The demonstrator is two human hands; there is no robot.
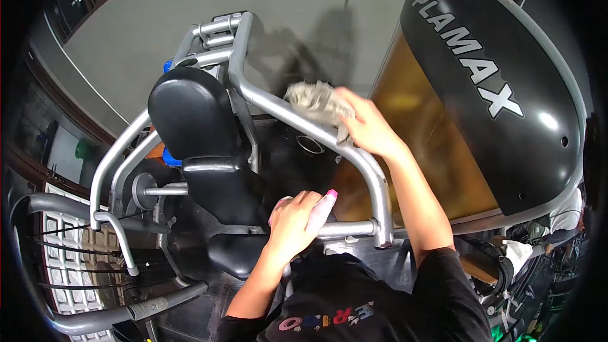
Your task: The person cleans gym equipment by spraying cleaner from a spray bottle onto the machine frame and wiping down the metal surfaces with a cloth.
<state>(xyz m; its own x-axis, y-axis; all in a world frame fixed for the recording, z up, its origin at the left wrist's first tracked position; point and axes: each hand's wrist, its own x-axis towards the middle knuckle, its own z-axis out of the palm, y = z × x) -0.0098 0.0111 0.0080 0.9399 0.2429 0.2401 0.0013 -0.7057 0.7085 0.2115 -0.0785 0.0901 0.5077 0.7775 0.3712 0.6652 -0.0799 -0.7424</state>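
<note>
In the head view, the right hand (366, 120) was closed on a crumpled grey cloth (316, 102), its fingers gathered around the right-hand end. The rest of the cloth bunched out to the left of that hand, along the upper edge of a silver tube (269, 101), and a loose fold hung across the metal (how much of the cloth truly touched the tube could not be told from this angle). The tube's long axis ran from beside the black backrest (190, 111) down toward the right, then bent toward the person. The cloth lay roughly along that line, above the bend, and the right hand was the nearer of the 2 to this stretch.

The left hand (294, 225) was wrapped around a pink-and-white container (322, 211), which looked like a bottle. Its pink tip pointed up and to the right, toward the tube, while the fingers hid most of its body. This hand sat lower and closer to the person, near the left end of the silver crossbar (348, 228) and well apart from the cloth. The black cover marked PLAMAX (468, 57) stood to the right.
</note>
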